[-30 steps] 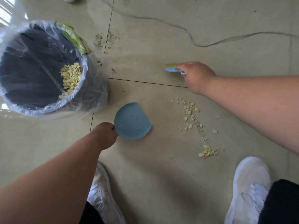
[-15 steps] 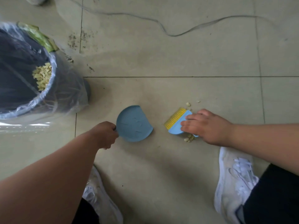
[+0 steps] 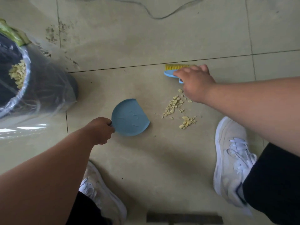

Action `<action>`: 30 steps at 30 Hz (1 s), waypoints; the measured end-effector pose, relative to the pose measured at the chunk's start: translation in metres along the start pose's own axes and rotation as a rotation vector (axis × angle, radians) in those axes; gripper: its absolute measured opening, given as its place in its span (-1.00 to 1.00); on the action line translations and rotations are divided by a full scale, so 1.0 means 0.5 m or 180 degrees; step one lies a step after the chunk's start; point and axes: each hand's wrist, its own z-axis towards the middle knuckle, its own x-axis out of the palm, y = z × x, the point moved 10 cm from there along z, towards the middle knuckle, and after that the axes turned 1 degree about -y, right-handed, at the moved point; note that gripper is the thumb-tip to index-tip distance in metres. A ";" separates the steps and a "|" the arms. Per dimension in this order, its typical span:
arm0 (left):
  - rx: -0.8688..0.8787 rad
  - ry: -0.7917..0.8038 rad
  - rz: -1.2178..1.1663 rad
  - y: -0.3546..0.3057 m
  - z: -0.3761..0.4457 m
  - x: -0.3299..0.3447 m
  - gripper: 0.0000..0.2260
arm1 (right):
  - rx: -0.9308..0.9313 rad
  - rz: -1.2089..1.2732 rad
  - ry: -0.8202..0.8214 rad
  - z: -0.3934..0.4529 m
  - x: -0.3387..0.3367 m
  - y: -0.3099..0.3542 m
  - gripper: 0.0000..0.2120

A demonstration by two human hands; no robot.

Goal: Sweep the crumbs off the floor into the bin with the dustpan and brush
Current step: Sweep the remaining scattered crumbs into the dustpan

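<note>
Beyond the crumbs [image 3: 176, 108], on their far side, the right hand [image 3: 195, 82] clasps the brush [image 3: 174, 70]; the left hand [image 3: 101, 129] grips the dustpan [image 3: 129, 117] handle, pan flat just left of the pile. A good stroke would draw the bristles low toward the pan's open lip. At far left waits the bin [image 3: 26, 88]; a white shoe [image 3: 230, 153] crowds the pile's near right.
</note>
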 end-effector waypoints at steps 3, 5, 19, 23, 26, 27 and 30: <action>0.0093 0.0040 0.0175 -0.017 0.002 0.008 -0.83 | -0.0374 -0.0007 0.0041 -0.100 0.057 0.039 -0.44; 0.0206 -0.0014 0.0275 -0.034 0.007 0.004 -0.83 | -0.0563 -0.0032 0.0019 -0.169 0.092 0.055 -0.44; 0.0652 -0.0499 0.0694 -0.074 -0.022 -0.016 -0.73 | 0.1219 0.0251 -0.0584 -0.113 -0.011 -0.143 -0.43; 0.0325 -0.0344 0.0425 -0.035 -0.019 -0.013 -0.72 | 0.1470 0.0390 -0.0245 -0.105 0.037 -0.168 -0.44; 0.0226 -0.0188 0.0527 -0.037 -0.019 -0.003 -0.70 | 0.1398 0.0513 -0.0205 -0.132 0.065 -0.131 -0.44; 0.0247 -0.0155 0.0571 -0.045 -0.018 0.000 -0.70 | 0.1301 0.0537 -0.0177 -0.144 0.073 -0.106 -0.43; 0.0383 -0.0105 0.0676 -0.082 -0.013 0.011 -0.75 | 0.0718 0.0439 -0.0023 -0.190 0.108 0.000 -0.41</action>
